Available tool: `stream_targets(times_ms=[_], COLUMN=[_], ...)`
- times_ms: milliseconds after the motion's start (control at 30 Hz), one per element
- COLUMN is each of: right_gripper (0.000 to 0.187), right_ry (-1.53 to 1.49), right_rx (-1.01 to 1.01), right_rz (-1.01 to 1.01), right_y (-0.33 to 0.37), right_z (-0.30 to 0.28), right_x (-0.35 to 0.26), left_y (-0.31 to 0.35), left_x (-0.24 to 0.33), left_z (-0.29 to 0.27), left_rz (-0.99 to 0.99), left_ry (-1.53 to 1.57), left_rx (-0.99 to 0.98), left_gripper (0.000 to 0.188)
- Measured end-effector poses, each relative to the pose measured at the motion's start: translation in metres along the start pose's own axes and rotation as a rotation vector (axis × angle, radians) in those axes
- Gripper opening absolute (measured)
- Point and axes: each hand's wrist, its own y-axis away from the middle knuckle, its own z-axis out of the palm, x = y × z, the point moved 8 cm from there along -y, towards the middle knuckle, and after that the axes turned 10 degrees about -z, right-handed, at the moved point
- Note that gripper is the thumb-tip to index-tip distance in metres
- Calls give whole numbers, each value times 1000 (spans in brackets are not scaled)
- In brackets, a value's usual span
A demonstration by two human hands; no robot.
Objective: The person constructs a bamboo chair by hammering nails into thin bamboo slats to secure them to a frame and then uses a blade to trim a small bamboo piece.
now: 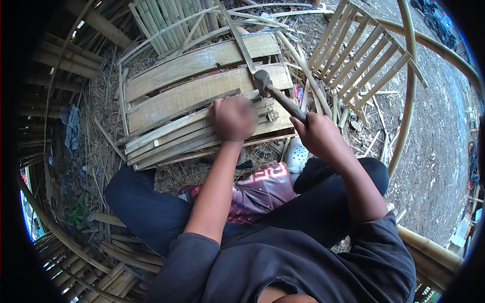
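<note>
My right hand (319,135) grips the wooden handle of a hammer (284,100). The hammer's metal head is raised over the far side of a low wooden slatted bench (177,101), by a long thin strip (237,38) that runs away from me. My left hand (234,119) is closed on top of a row of narrow bamboo slats (177,140) lying along the bench's near edge. Its fingers are curled and partly blurred, so what they pinch is hidden. A short crosspiece (272,116) shows at the slats' right end.
A finished-looking bamboo rack (361,55) leans at the far right, and another slatted bamboo panel (169,22) stands at the far left. A curved bamboo pole (407,91) rises on the right. Wood scraps and straw litter the ground. A pale clog (297,154) is beside the bench.
</note>
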Motion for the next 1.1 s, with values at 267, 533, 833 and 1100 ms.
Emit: stream_targets(times_ms=[267, 533, 833, 1100], right_gripper=[46, 48, 52, 56], right_ry=[-120, -150, -109, 23], right_rx=[126, 159, 143, -6], right_rz=[26, -35, 19, 29], right_y=[12, 8, 2, -9], right_z=[-22, -30, -29, 3], right_x=[-16, -31, -13, 6], left_y=[-1, -3, -2, 1], left_x=[-3, -4, -8, -1], left_z=[-3, -4, -3, 0], left_rz=[1, 13, 17, 17], left_ry=[-31, -17, 30, 14], left_rx=[30, 66, 135, 96], left_gripper=[17, 19, 16, 17])
